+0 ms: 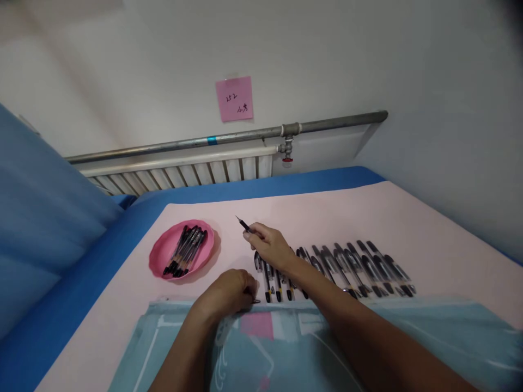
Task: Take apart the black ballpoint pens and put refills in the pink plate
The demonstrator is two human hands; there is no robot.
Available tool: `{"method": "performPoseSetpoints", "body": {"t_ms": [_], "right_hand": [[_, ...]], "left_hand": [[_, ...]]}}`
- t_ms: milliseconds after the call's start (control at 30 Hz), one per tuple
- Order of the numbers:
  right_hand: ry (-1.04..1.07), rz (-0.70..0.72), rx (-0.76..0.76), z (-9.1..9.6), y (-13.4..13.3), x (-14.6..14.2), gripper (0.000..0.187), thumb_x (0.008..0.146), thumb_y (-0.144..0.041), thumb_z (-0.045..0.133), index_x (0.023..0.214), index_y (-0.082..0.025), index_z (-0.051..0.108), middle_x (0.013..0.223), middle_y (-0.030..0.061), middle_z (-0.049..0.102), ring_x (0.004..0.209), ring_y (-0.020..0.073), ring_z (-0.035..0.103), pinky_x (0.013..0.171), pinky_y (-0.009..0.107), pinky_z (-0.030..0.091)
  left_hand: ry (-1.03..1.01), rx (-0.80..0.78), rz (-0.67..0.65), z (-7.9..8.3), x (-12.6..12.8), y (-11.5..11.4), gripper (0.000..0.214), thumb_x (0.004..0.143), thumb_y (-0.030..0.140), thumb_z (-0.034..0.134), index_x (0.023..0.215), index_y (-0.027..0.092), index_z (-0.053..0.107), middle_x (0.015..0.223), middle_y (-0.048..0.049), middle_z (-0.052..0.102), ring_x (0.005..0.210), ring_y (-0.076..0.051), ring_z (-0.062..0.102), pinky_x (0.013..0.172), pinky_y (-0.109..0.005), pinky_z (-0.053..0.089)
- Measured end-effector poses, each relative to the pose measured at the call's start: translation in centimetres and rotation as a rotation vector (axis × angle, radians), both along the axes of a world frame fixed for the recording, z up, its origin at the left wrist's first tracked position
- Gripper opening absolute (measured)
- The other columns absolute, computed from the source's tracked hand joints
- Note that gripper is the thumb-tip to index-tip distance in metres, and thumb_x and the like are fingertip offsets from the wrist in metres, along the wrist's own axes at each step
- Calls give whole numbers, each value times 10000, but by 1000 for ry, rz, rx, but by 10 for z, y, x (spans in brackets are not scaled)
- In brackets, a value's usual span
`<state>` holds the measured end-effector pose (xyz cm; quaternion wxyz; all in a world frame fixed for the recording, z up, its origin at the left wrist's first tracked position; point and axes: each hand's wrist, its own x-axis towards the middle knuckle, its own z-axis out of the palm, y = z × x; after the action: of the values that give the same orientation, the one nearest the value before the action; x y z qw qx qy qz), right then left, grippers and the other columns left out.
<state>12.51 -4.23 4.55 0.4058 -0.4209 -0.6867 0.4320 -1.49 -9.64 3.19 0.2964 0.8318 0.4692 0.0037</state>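
Note:
My right hand [269, 245] is closed on a black pen [243, 224], whose tip points up and to the left above the pink sheet [327, 218]. It hovers over the left end of a row of several black pens [347, 267] lying side by side. My left hand [229, 291] is curled shut at the near end of that row, with a small dark piece [255, 300] at its fingertips that I cannot make out. A pink dish [159, 258] to the left holds several more black pens [186, 250].
A light blue patterned cloth [286, 348] covers the near edge. The pink sheet lies on a blue surface [81, 283]. Behind are a radiator [183, 174], a grey pipe [229, 136] with a red valve, and a pink note [234, 98] on the wall.

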Motion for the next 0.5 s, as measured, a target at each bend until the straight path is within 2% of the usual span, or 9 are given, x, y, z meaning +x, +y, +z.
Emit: {"method": "performPoseSetpoints", "body": {"t_ms": [100,233,367,500], "right_hand": [[0,7,8,-1,0,1,171,788,-321,469,732,-176,542,531,-58,441,515,86,409,497,190,315],[-3,13,37,0,0,2,171,796,-320,460,735,-178,534,531,-59,430,517,88,407,509,196,320],[-20,8,33,1,0,1,171,797,-321,460,742,-179,538,526,-60,430,508,87,397,493,195,308],[-23,14,44,-2,1,1,174,799,-320,460,730,-178,533,532,-58,443,510,83,400,488,187,309]], "left_hand": [[53,53,63,3,1,0,107,616,163,474,609,180,580,664,-16,576,577,-123,457,546,-229,304],[-85,91,202,6,-3,-2,149,685,186,439,669,168,586,650,-18,569,584,-124,470,541,-222,311],[-204,-19,128,0,-1,-4,259,613,137,487,831,196,613,713,3,570,599,-122,483,535,-205,331],[-153,9,82,-6,6,-4,206,606,124,495,753,203,615,702,0,560,597,-125,484,540,-213,325]]}}
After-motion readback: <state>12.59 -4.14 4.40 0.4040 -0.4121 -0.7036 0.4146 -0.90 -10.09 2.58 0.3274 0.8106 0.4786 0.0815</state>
